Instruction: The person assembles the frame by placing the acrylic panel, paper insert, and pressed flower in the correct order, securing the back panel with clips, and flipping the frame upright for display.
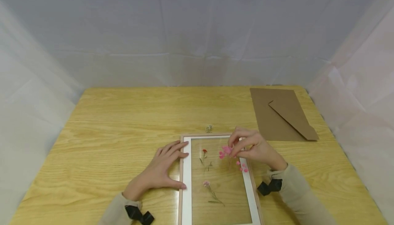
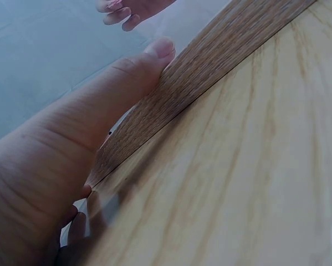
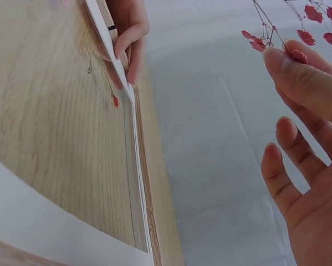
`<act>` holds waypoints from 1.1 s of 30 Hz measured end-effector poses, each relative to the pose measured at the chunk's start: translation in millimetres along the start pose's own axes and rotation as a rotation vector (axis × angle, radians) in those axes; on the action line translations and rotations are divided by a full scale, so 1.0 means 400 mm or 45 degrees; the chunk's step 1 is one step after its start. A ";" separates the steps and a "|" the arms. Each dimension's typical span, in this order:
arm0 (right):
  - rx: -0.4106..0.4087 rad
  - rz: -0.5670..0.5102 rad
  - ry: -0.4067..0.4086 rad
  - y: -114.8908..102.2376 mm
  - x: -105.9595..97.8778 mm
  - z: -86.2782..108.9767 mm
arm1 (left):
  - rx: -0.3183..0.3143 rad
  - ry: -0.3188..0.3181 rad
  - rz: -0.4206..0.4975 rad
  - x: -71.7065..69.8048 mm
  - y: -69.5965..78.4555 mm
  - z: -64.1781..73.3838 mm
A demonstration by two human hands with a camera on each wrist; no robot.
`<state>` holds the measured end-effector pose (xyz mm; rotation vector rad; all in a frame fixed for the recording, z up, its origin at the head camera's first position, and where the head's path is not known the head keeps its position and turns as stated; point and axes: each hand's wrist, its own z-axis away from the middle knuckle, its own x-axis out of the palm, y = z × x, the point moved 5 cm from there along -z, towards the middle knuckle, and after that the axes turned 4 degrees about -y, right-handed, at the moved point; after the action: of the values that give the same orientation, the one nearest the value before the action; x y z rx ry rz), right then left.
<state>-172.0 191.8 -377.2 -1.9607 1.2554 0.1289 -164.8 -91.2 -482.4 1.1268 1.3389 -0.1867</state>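
A picture frame (image 1: 187, 197) with a wooden edge, white border and clear pane lies flat on the table. My left hand (image 1: 161, 170) rests along its left side, fingers and thumb spread over the border. Above the upper right of the pane, my right hand (image 1: 253, 148) pinches a sprig of pink flowers (image 1: 226, 151) between thumb and forefinger; its other fingers are apart in the right wrist view. On the pane lie a red flower with a thin stem (image 1: 204, 152) and a pale pink flower (image 1: 207, 184). Several pink blossoms (image 1: 244, 167) show by the right border.
Beyond the frame's top edge lies a small whitish sprig (image 1: 209, 128). At the back right of the wooden table (image 1: 123, 122) is a brown backing board (image 1: 264, 115) with a folded-out stand flap (image 1: 295, 122). Pale curtains (image 1: 197, 30) hang behind and at both sides.
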 end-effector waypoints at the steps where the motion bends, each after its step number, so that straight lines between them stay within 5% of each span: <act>1: 0.028 0.021 -0.001 0.004 0.000 0.005 | -0.004 -0.003 0.003 0.000 0.000 0.000; 7: 0.247 0.145 -0.063 0.035 0.006 0.033 | -0.010 -0.004 0.000 0.001 0.000 0.001; 16: 0.536 0.085 -0.315 0.079 0.027 0.057 | -0.012 -0.004 -0.004 0.004 -0.002 0.001; 33: 0.801 -0.030 -0.441 0.113 0.031 0.084 | -0.008 0.000 -0.009 0.000 -0.002 -0.001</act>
<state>-191.8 195.7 -431.2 -1.3398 0.9013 0.0486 -165.4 -91.3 -482.8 1.1171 1.3432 -0.1878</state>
